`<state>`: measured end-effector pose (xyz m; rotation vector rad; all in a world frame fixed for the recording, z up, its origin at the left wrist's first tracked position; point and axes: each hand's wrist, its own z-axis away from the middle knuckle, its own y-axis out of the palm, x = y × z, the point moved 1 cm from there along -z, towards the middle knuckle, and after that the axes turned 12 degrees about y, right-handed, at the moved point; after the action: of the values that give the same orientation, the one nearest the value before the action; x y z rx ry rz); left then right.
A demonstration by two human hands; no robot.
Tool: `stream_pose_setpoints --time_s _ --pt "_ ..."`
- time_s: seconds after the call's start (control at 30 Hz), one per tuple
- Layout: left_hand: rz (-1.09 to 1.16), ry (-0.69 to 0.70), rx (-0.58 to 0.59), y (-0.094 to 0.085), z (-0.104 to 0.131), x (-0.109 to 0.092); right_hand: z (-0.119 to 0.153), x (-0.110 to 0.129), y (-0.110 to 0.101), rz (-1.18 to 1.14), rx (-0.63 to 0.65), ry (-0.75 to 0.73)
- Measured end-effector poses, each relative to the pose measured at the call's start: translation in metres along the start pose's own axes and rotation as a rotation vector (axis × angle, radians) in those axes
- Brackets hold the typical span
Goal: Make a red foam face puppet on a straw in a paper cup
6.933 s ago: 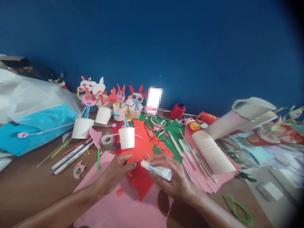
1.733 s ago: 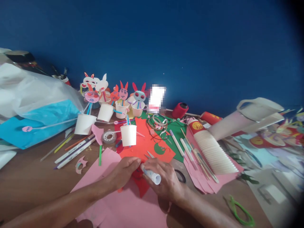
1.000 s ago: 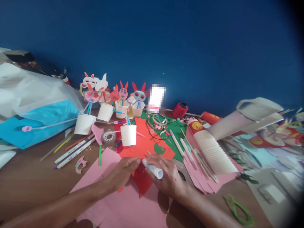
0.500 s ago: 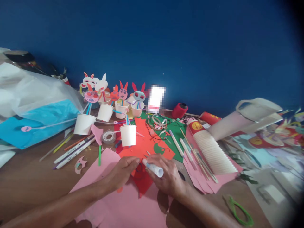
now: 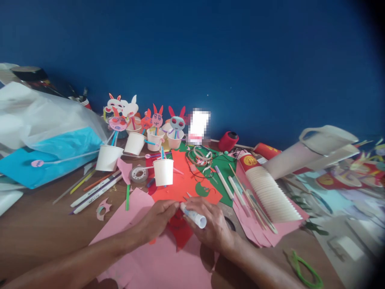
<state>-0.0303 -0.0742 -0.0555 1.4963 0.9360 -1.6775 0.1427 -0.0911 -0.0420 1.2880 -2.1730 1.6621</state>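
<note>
My right hand (image 5: 212, 222) is closed around a white marker (image 5: 197, 219), its blunt end toward me and its other end by my left fingertips. My left hand (image 5: 161, 218) pinches at the upper left edge of a red paper piece (image 5: 180, 235); the exact grip is partly hidden. Dark curved lines show faintly on the red paper. Beneath both hands lies a large pink paper sheet (image 5: 162, 265). Just beyond them are orange paper (image 5: 177, 194) and a white paper cup (image 5: 163, 172) with a blue straw.
Cups with paper animal faces (image 5: 157, 120) stand at the back left. A tape roll (image 5: 139, 174) and several markers (image 5: 96, 192) lie left. To the right are stacked paper cups (image 5: 270, 192), sticks (image 5: 251, 196), a pitcher (image 5: 300, 148) and green-handled scissors (image 5: 305, 271).
Both hands keep nearly the same place and grip. My left fingertips have come slightly nearer the marker and cover more of the red paper's top. The view has shifted a little.
</note>
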Motion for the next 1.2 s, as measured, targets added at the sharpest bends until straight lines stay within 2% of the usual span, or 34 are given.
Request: stream_pose_setpoints --time_s 0.23,0.37,0.57,0.83,1.0,1.2 --pt "-0.005 0.0 -0.054 -0.003 -0.001 0.008 0.007 -0.002 0.006 -0.048 0.039 0.026" --pt "0.038 0.002 -0.008 0.001 -0.002 0.002 0.002 -0.001 0.003 -0.016 0.059 0.036" --pt "-0.058 -0.006 -0.079 -0.004 -0.002 -0.004 0.001 -0.003 0.001 -0.02 0.023 0.042" --pt "0.016 0.007 -0.035 0.001 -0.003 -0.002 0.002 0.001 0.005 -0.012 0.028 0.016" --pt "-0.071 0.009 -0.039 -0.003 -0.003 0.0 -0.001 -0.002 0.001 0.001 0.009 0.037" --pt "-0.046 -0.007 -0.07 -0.003 -0.003 -0.001 0.007 -0.004 0.01 -0.026 0.078 0.056"
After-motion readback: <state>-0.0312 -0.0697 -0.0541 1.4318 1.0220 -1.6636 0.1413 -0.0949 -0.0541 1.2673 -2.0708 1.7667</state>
